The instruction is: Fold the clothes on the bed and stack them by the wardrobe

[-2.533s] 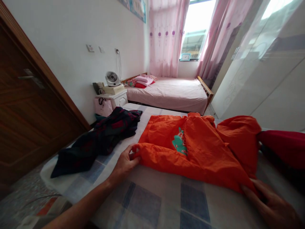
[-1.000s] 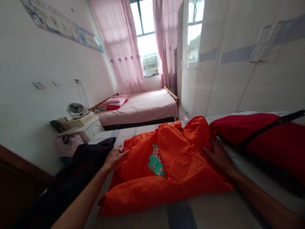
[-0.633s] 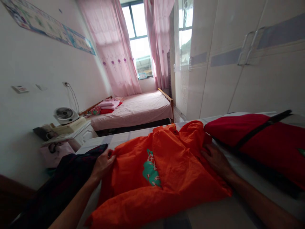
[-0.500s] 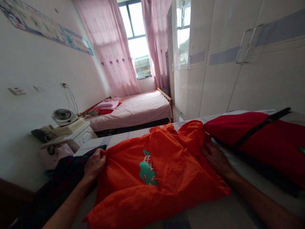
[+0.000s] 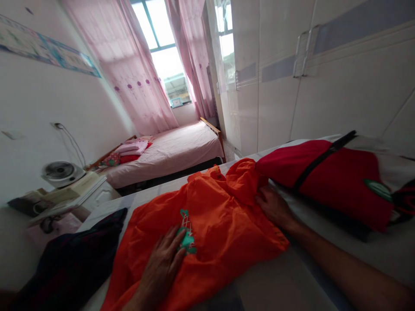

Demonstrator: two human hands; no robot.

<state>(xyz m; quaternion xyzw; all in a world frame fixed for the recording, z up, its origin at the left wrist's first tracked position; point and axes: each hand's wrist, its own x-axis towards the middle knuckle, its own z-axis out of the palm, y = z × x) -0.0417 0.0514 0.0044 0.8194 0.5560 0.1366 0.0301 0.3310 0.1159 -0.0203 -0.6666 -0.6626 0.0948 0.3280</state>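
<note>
An orange shirt with a green and white print lies spread and wrinkled on the bed in front of me. Flat on its left part, beside and partly over the print, rests my left hand, fingers stretched out. At the shirt's right side, by the bunched sleeve, my right hand has its fingers curled on the orange cloth. Its fingertips are partly hidden in the folds.
Dark clothing lies to the left, and a red garment with a black strip to the right. Beyond are a nightstand with a fan, another bed and tall white wardrobes.
My left hand has let go of the shirt's left edge and moved right and down onto its front. The right hand stays at the right side. The view has swung to the right.
</note>
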